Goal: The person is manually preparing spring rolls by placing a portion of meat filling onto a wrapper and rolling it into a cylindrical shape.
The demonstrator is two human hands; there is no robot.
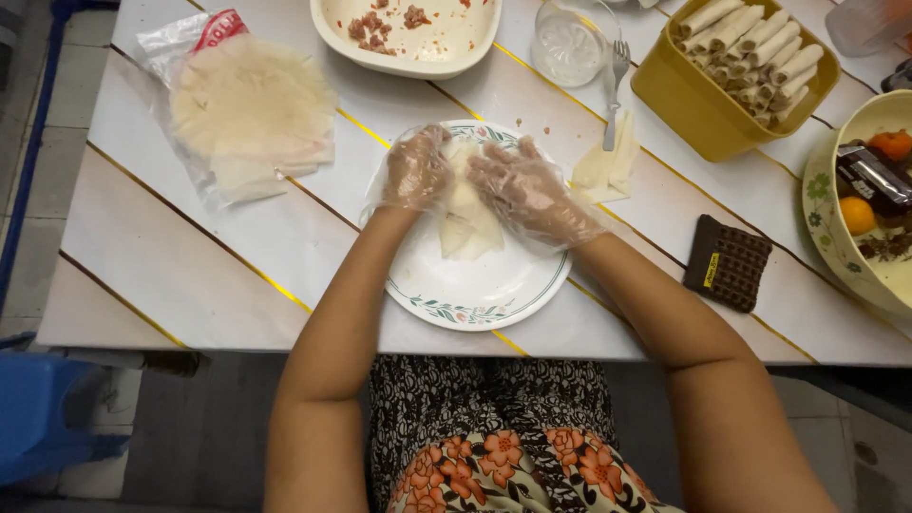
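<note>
Wrapper sheet point(467, 214) is seen at frame centre on the plate point(494, 290), its long axis running up-down. The left hand point(415, 172) presses its left edge, the right hand point(528, 190) its right; both gloved, fingers curled on it.

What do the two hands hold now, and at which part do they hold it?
Both the left hand and the right hand press the upper end of a pale wrapper on the white plate.

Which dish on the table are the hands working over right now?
The white plate with the green floral rim, where both gloved hands, left hand and right hand, press a wrapper. The other dishes sit farther away.
</note>
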